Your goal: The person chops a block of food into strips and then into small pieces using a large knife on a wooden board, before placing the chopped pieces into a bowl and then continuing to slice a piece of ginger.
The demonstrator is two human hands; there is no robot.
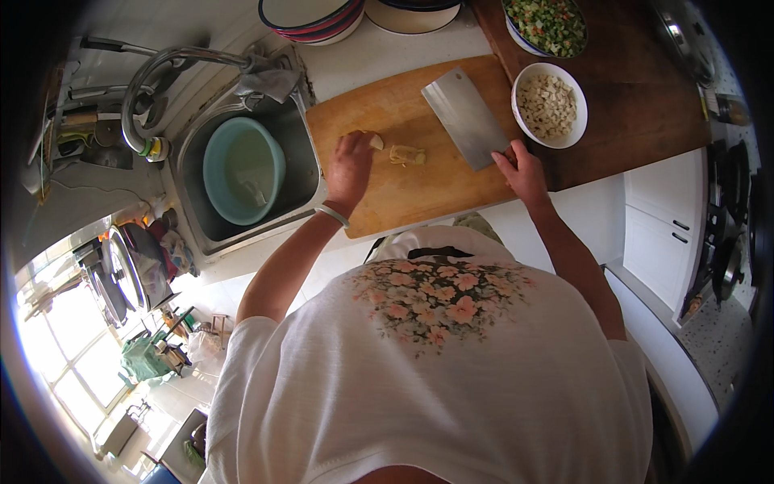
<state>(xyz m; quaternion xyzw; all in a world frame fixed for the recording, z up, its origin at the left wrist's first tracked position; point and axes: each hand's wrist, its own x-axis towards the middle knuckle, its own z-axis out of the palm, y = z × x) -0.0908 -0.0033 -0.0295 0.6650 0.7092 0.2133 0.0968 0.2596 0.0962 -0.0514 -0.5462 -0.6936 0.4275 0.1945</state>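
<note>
My right hand (525, 172) grips the handle of a Chinese cleaver (464, 118), whose broad steel blade lies flat over the right part of a wooden cutting board (387, 212). On the board's left half, my left hand (351, 169) has its fingers curled, with a pale cut piece (377, 142) at the fingertips, apparently pinched. A yellowish knob, seemingly ginger (407, 155), rests on the board between that hand and the blade, with thin slivers against its left end. The underside of my left fingers is hidden.
Left of the board, a steel sink (302, 187) holds a turquoise basin (213, 181) with cloudy water under a curved faucet (130, 100). At right stand a white bowl of pale diced pieces (547, 106) and a bowl of chopped mixed vegetables (547, 27). Stacked enamel bowls (311, 27) sit behind.
</note>
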